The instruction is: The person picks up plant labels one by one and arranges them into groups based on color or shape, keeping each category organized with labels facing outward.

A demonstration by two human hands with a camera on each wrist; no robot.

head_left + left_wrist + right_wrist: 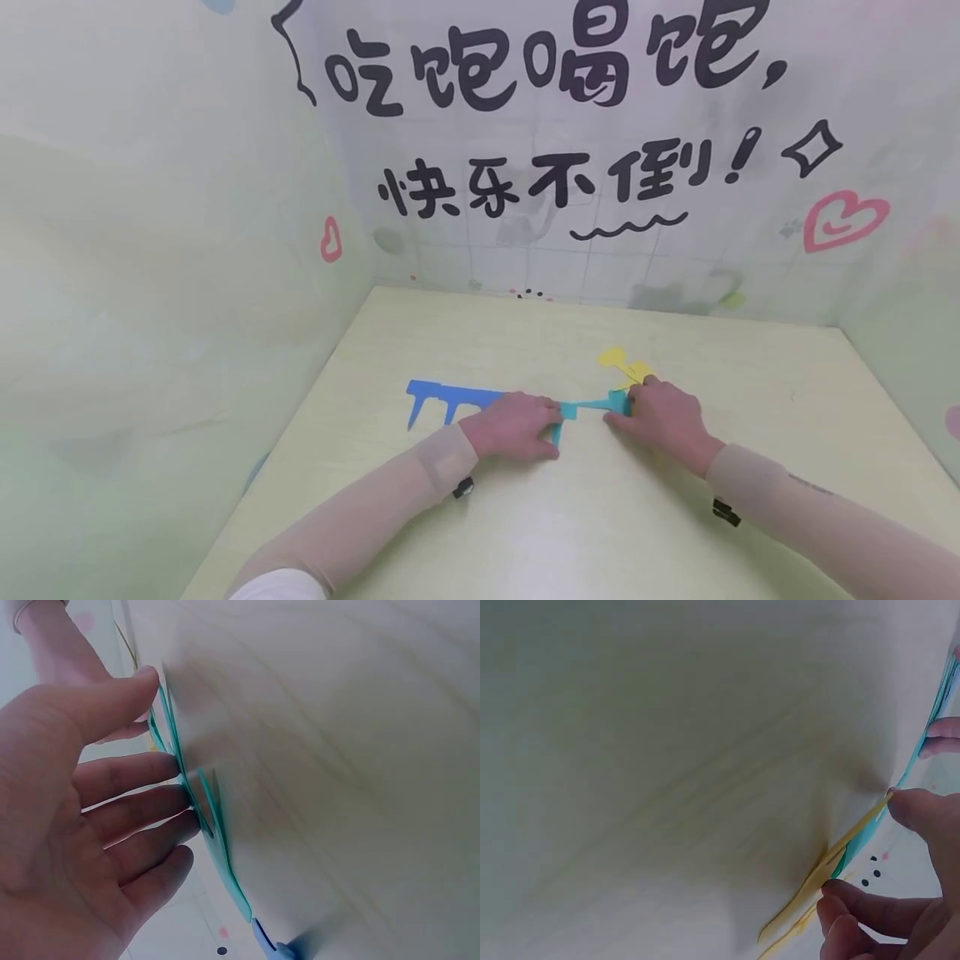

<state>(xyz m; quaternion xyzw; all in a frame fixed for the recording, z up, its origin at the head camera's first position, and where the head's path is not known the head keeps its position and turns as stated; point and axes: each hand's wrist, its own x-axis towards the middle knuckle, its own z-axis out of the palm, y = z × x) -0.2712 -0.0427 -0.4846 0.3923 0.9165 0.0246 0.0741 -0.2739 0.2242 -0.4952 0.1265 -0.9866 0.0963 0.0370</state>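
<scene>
Flat T-shaped plant labels lie in a row on the table. The blue labels [450,392] are at the left, their pointed stems toward the near edge. My left hand [513,425] rests on the row where blue meets teal. In the left wrist view its fairly straight fingertips touch the teal labels [217,855]. A teal label [618,401] bridges to my right hand [671,421]. In the right wrist view, thumb and bent index finger hold a yellow label [810,889] against the teal one. More yellow labels [612,357] lie just beyond that hand, which partly hides them.
The pale wooden table [525,525] is enclosed by a printed back wall [517,258] with black lettering and by pale side walls [150,292]. Each wrist carries a small black device [726,512] on its underside.
</scene>
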